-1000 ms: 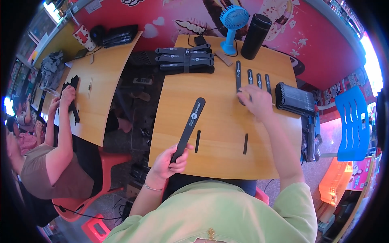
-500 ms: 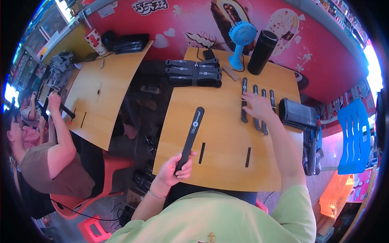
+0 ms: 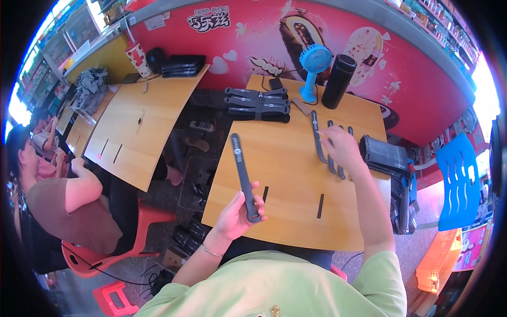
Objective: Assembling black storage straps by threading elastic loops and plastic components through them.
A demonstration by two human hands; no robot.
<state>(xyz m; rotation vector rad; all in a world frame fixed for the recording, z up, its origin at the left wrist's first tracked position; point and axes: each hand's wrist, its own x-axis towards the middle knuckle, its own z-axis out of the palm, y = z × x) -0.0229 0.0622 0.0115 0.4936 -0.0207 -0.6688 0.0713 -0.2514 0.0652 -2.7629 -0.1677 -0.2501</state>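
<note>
My left hand [image 3: 236, 215] is closed round the lower end of a black strap [image 3: 242, 169] with white print, which sticks up nearly upright above the table [image 3: 280, 158]. Its lower end curls near my fingers. My right hand [image 3: 346, 149] reaches over a row of similar straps, its fingers bent close together. A thin pale tip, like a stick, shows at its fingertips; the rest is hidden. Left of these fingers lies one long black strap [image 3: 318, 138]; others sit partly under the hand. Two short black strips [image 3: 320, 206] mark the near tabletop.
At the back stand a blue fan [image 3: 315, 61], a black bottle [image 3: 338, 82] and a bundle of black straps [image 3: 257, 105]. A black stack [image 3: 384, 153] lies at the right edge, near a blue chair [image 3: 458, 182]. Leftward, a person [image 3: 74, 206] sits at another table [image 3: 124, 134].
My left hand has turned the strap, so its top now leans left instead of right. The right hand stays over the strap row, its fingers drawn closer together. The person at left has lowered an arm.
</note>
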